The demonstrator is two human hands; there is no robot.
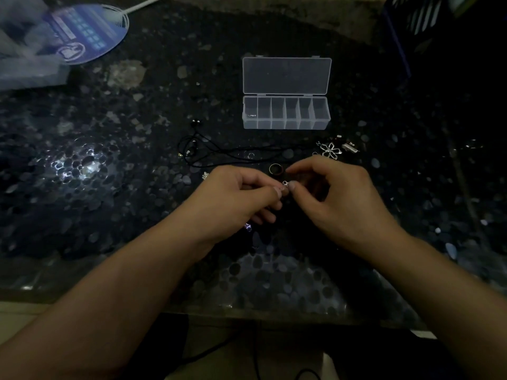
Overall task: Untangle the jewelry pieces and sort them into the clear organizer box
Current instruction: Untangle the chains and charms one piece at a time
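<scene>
Pinching a tiny silver clasp (285,183) between both hands, just above the dark speckled tabletop (109,204). The left hand (236,196) has its fingers curled in, thumb and forefinger nipping the piece from the left, and the right hand (337,193) does the same from the right with its fingertips closed on it. Pretty dim light, so I can't tell exactly what the little piece is attached to.

Just past the hands there's a dark ring (275,169) lying flat, and a small silver charm (205,175) off to the left of the left hand. A bit farther out, a black cord necklace (208,152) sprawls in loops, and to the right sits a silver flower pendant (331,150) with a few small bits near it.

Farther back, the clear organizer box (286,113) is open, lid (286,75) flipped back flat, with something small and shiny in the leftmost compartment. Way off in the far left corner is a blue round fan (82,34).
</scene>
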